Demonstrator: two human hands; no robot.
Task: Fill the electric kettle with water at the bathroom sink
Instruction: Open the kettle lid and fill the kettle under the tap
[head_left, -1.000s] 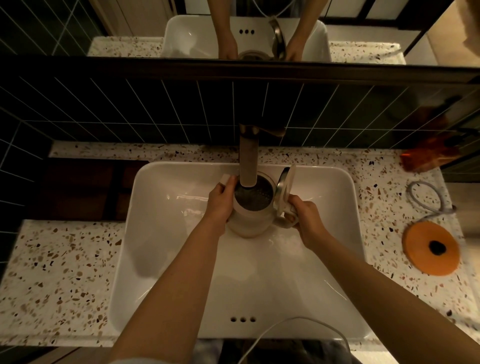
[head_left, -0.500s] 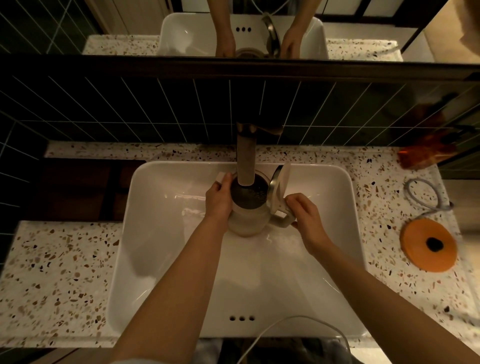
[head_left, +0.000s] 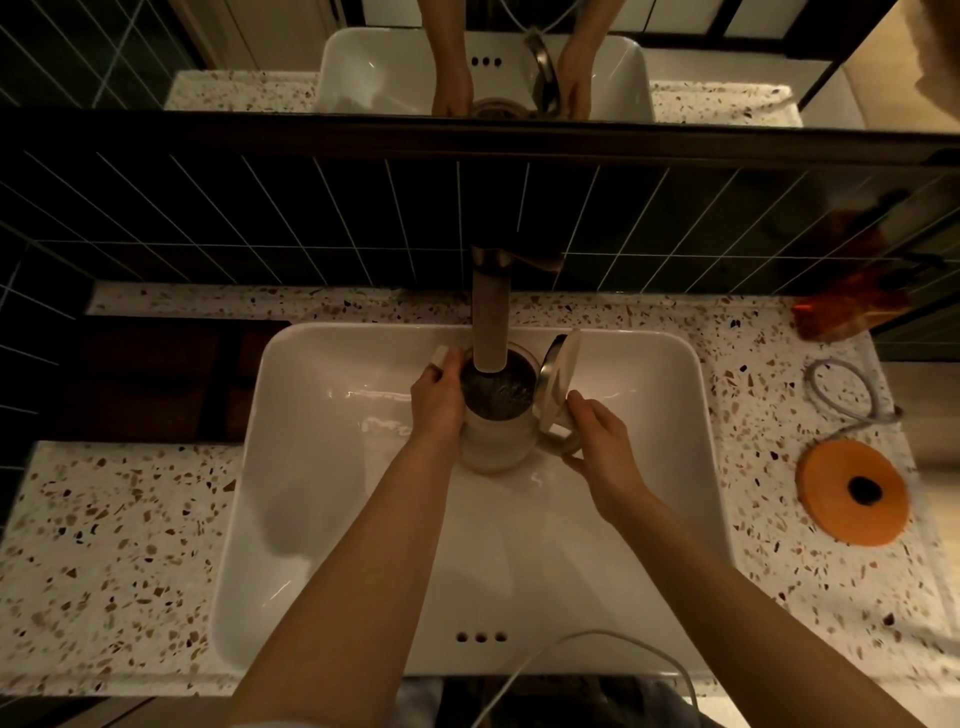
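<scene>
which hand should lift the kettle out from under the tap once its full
Likely the right hand: it is at the kettle handle beside the open lid. The left hand only braces the body's side.

No readable text showing, no labels, brand names, numbers or signs appearing on anything in view
</scene>
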